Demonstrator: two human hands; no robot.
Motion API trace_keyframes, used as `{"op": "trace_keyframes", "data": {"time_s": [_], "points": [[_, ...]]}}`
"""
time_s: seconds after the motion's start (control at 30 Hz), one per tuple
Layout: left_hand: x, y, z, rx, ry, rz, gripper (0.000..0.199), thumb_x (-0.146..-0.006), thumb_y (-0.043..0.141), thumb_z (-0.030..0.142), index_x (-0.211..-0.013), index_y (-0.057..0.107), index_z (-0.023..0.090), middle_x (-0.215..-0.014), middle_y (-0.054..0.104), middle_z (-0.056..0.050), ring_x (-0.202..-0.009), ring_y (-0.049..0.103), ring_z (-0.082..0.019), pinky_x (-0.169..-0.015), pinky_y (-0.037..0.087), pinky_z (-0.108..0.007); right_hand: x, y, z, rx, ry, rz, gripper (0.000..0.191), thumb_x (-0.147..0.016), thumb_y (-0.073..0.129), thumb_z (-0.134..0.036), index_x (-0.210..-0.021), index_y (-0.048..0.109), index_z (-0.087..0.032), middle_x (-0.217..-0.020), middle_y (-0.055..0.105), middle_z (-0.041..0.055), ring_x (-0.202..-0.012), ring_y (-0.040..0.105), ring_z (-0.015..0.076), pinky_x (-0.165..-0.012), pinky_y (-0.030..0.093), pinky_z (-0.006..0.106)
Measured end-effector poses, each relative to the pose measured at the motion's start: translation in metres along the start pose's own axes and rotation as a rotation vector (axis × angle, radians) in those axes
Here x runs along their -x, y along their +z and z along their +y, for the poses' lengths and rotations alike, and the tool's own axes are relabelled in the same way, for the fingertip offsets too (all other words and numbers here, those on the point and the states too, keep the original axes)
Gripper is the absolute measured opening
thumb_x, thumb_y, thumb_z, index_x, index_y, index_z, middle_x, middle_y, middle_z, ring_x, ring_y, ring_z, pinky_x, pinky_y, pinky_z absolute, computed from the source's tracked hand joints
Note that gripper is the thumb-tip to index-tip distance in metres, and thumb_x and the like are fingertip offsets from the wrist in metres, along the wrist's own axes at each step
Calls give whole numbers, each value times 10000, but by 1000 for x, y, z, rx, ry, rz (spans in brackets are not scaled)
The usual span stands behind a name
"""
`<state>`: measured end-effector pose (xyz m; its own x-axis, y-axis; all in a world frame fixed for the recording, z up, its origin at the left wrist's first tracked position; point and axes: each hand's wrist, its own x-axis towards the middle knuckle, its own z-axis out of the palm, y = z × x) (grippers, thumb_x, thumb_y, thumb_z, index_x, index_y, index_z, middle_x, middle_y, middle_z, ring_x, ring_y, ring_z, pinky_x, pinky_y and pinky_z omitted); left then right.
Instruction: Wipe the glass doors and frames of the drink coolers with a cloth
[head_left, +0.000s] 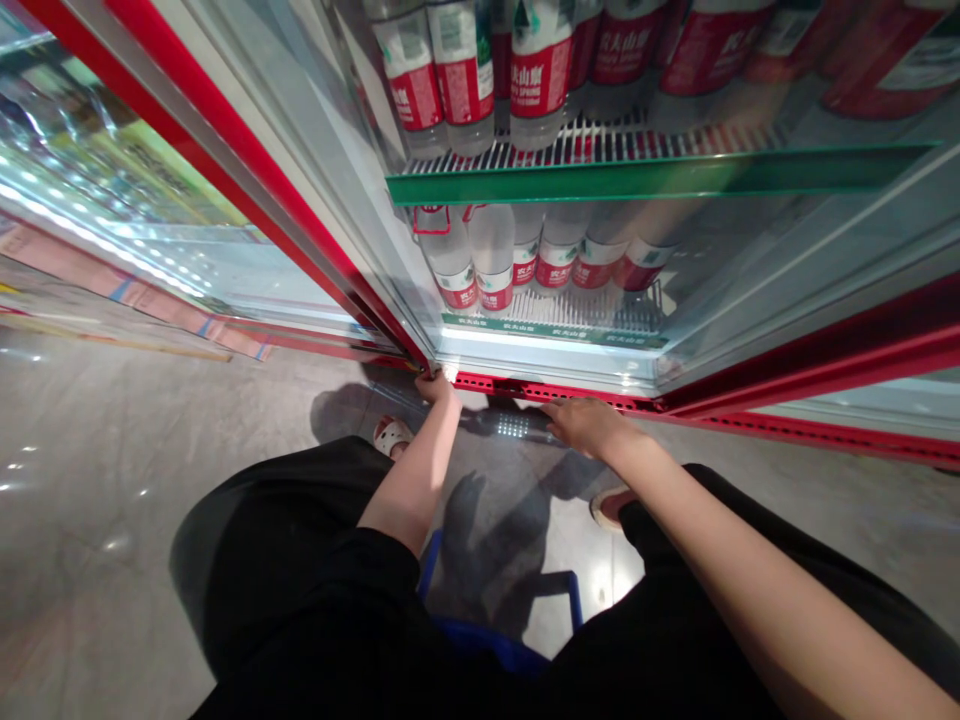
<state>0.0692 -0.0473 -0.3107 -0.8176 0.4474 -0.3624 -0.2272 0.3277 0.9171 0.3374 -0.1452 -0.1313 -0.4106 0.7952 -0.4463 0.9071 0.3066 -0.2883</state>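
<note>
At the foot of a glass-fronted drinks fridge, my left hand [435,386] is at the lower left corner of the door frame. Its fingers are curled by a small white patch [450,373], and I cannot make out what they hold. My right hand [586,424] is farther right, just in front of the red perforated base strip [517,388]. Its index finger points left along the strip and the other fingers are partly hidden beneath the palm. Whether it touches the strip is unclear.
Water bottles with red labels [540,75] fill the shelves behind the glass, above and below a green shelf edge [660,178]. Another lit cabinet [150,180] stands to the left. A blue stool-like frame [495,640] is between my legs on the grey tiled floor [112,480].
</note>
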Motion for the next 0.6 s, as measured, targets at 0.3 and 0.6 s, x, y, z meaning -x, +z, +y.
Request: {"op": "trace_keyframes", "data": {"time_s": [0.3, 0.6], "points": [[53, 23, -42, -1, -43, -222, 439, -1054, 744, 433, -1412, 671, 189, -1414, 702, -115, -1203, 730, -266, -1015, 655, -495, 3, -19, 0, 9, 19, -3, 299, -1073, 582, -218, -1277, 800, -238, -1314, 816, 205, -1237, 777, 360, -1066, 567, 491], [0, 1, 8, -14, 103, -16, 449, -1056, 742, 428, -1428, 662, 189, -1439, 690, -121, -1228, 721, -271, -1033, 646, -508, 17, -12, 8, 24, 13, 12, 344, -1059, 564, -210, -1316, 788, -257, -1349, 805, 194, -1221, 782, 359, -1045, 579, 495]]}}
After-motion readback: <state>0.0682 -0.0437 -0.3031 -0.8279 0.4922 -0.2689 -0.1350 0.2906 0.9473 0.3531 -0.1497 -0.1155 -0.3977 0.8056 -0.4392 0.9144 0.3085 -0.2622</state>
